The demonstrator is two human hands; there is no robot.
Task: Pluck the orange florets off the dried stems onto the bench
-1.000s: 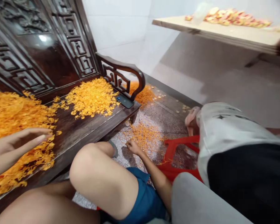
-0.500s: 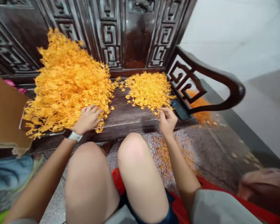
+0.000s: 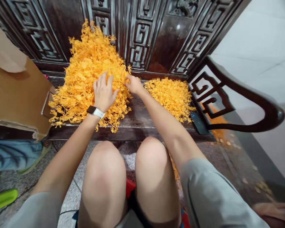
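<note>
A tall heap of orange-yellow flower sprigs (image 3: 85, 79), apparently plastic, stands on a dark wooden bench (image 3: 139, 117). My left hand (image 3: 104, 91), with a watch (image 3: 95, 111) on its wrist, rests on the heap's front, fingers spread and holding nothing. At the heap's right edge, my right hand (image 3: 134, 84) has thumb and fingertips pinched together on a sprig; the fingertips are partly hidden among the flowers. Beyond my right forearm lies a lower, flatter pile of yellow flower heads (image 3: 171, 96).
A cardboard box (image 3: 16, 88) stands left of the heap. A phone (image 3: 199, 123) lies beside the carved armrest (image 3: 242, 95). Orange bits (image 3: 217, 122) lie beyond it. Another person's blue-clad leg (image 3: 14, 155) and a green object (image 3: 3, 200) are at lower left.
My right hand has moved left from the flat pile's front edge to the tall heap. My left hand has shifted up onto the heap's front. The view has turned.
</note>
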